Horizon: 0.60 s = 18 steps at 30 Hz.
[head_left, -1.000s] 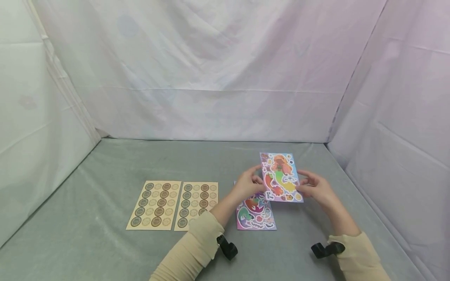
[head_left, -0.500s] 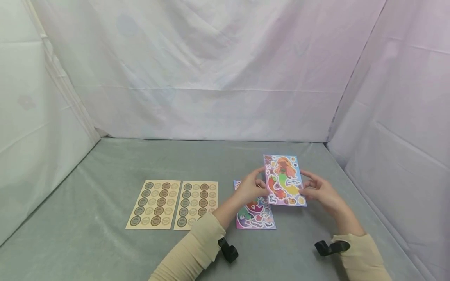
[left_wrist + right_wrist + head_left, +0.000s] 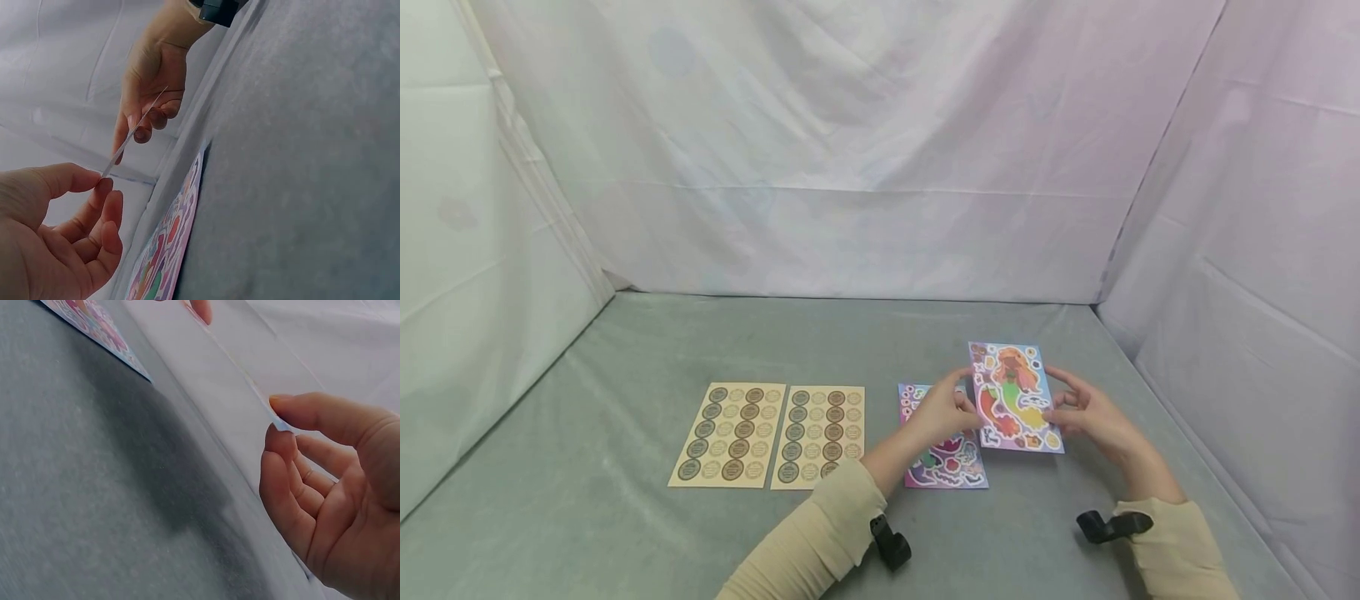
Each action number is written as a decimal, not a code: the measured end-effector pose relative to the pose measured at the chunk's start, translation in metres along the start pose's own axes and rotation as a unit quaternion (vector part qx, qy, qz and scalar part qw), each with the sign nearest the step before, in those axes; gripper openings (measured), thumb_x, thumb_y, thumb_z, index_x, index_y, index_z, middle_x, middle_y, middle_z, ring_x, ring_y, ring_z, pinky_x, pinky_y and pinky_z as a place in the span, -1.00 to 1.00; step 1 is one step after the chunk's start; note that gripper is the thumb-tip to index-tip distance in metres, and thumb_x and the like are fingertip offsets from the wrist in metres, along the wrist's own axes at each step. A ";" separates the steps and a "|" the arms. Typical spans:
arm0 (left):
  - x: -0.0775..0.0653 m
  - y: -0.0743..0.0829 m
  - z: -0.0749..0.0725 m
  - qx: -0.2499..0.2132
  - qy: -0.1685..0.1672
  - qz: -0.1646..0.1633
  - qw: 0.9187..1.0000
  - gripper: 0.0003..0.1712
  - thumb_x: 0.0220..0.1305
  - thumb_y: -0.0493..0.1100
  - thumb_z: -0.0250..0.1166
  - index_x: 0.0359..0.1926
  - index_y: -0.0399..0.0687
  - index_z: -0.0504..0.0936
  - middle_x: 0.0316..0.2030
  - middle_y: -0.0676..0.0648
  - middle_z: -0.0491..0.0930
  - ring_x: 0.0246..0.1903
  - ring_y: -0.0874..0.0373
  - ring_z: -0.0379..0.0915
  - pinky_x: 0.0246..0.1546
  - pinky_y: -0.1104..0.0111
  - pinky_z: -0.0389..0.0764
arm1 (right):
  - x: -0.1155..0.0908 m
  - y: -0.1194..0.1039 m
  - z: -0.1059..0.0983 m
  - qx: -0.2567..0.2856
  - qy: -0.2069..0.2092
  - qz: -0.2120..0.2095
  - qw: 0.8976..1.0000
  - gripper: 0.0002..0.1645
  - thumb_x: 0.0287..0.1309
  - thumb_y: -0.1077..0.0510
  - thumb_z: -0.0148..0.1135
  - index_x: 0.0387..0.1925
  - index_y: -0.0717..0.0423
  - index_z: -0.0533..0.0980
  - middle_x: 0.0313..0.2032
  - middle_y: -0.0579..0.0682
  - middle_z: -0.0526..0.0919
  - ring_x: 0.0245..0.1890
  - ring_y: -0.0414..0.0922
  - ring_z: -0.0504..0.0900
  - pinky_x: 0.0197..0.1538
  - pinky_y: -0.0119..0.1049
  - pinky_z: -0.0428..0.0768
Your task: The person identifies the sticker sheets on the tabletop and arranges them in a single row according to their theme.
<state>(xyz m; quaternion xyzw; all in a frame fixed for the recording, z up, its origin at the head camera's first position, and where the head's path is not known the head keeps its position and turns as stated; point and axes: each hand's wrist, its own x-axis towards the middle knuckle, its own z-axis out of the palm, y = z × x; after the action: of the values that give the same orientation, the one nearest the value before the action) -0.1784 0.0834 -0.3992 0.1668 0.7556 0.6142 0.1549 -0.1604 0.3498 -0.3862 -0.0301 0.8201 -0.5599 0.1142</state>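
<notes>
Both hands hold a mermaid sticker sheet (image 3: pixel 1011 398) up off the table, one at each side edge. My left hand (image 3: pixel 943 410) pinches its left edge between thumb and fingers. On the opposite edge, my right hand (image 3: pixel 1092 418) pinches with thumb and fingertips, as the right wrist view shows from close by. The left wrist view shows the sheet edge-on as a thin line between the hands. Beneath the left hand lies a second colourful sticker sheet (image 3: pixel 945 472) flat on the table, partly covered by that hand and the raised sheet.
Two cream sheets of round brown stickers, a left one (image 3: pixel 727 435) and a right one (image 3: pixel 818 433), lie side by side left of the arms. The left forearm covers one corner. Pale cloth walls (image 3: pixel 850 242) enclose the grey table (image 3: pixel 587 467).
Both hands have carried the mermaid sticker sheet a little to the right and nearer the body. More of the sheet lying below shows at its upper left. The cream sheets stay put.
</notes>
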 end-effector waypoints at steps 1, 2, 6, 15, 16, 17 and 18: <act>0.000 -0.001 0.001 0.006 0.001 -0.001 1.000 -0.03 -0.01 -0.43 0.41 0.42 -0.09 0.17 -0.59 0.00 0.58 -0.55 -0.01 0.56 -0.55 0.41 0.54 | 0.000 0.000 0.000 0.001 -0.001 0.001 1.000 0.03 0.12 0.26 0.32 0.48 0.14 -0.06 -0.28 0.09 0.52 -0.36 -0.14 0.58 -0.33 -0.25 0.63; -0.001 -0.001 0.002 0.007 0.001 -0.002 1.000 -0.03 -0.01 -0.43 0.41 0.42 -0.09 0.17 -0.59 0.00 0.58 -0.56 -0.01 0.56 -0.57 0.42 0.52 | 0.000 0.000 0.000 0.002 -0.002 0.002 1.000 0.03 0.12 0.26 0.32 0.48 0.15 -0.07 -0.28 0.09 0.53 -0.37 -0.14 0.58 -0.33 -0.25 0.63; -0.003 -0.003 0.005 0.011 -0.003 -0.003 1.000 -0.04 0.00 -0.42 0.40 0.42 -0.11 0.16 -0.61 0.01 0.58 -0.61 0.02 0.55 -0.64 0.45 0.46 | -0.001 0.000 -0.001 -0.004 -0.006 0.005 1.000 0.05 0.10 0.26 0.33 0.48 0.16 -0.07 -0.32 0.08 0.54 -0.42 -0.14 0.57 -0.36 -0.24 0.62; -0.004 -0.006 0.014 0.041 0.005 -0.021 0.999 -0.04 -0.04 -0.42 0.43 0.40 -0.13 0.20 -0.64 0.02 0.55 -0.66 0.10 0.50 -0.67 0.43 0.46 | -0.003 0.001 -0.003 -0.040 -0.002 0.011 0.999 0.05 0.06 0.23 0.37 0.46 0.19 -0.02 -0.42 0.05 0.52 -0.50 -0.14 0.53 -0.42 -0.24 0.59; -0.004 -0.007 0.015 0.048 0.006 -0.022 0.999 -0.03 -0.04 -0.42 0.43 0.40 -0.13 0.20 -0.65 0.03 0.55 -0.66 0.11 0.49 -0.67 0.43 0.46 | -0.003 0.001 -0.003 -0.044 -0.004 0.011 0.999 0.05 0.06 0.23 0.38 0.46 0.20 -0.02 -0.43 0.05 0.52 -0.50 -0.13 0.53 -0.42 -0.23 0.60; -0.004 -0.007 0.016 0.052 0.008 -0.022 0.998 -0.03 -0.05 -0.41 0.44 0.40 -0.14 0.21 -0.65 0.03 0.55 -0.67 0.12 0.49 -0.67 0.43 0.46 | -0.003 0.001 -0.003 -0.047 -0.005 0.011 0.999 0.05 0.05 0.23 0.38 0.46 0.21 -0.02 -0.44 0.06 0.52 -0.50 -0.12 0.53 -0.42 -0.23 0.60; -0.004 -0.008 0.016 0.055 0.009 -0.023 0.998 -0.03 -0.06 -0.41 0.44 0.40 -0.14 0.21 -0.65 0.03 0.55 -0.68 0.13 0.48 -0.67 0.43 0.45 | -0.003 0.001 -0.003 -0.051 -0.007 0.011 0.999 0.05 0.05 0.23 0.38 0.46 0.22 -0.02 -0.44 0.06 0.52 -0.51 -0.12 0.53 -0.42 -0.22 0.60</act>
<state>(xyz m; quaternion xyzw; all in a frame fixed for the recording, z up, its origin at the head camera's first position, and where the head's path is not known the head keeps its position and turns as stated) -0.1687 0.0945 -0.4101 0.1526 0.7933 0.5693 0.1528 -0.1583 0.3537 -0.3855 -0.0310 0.8469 -0.5161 0.1245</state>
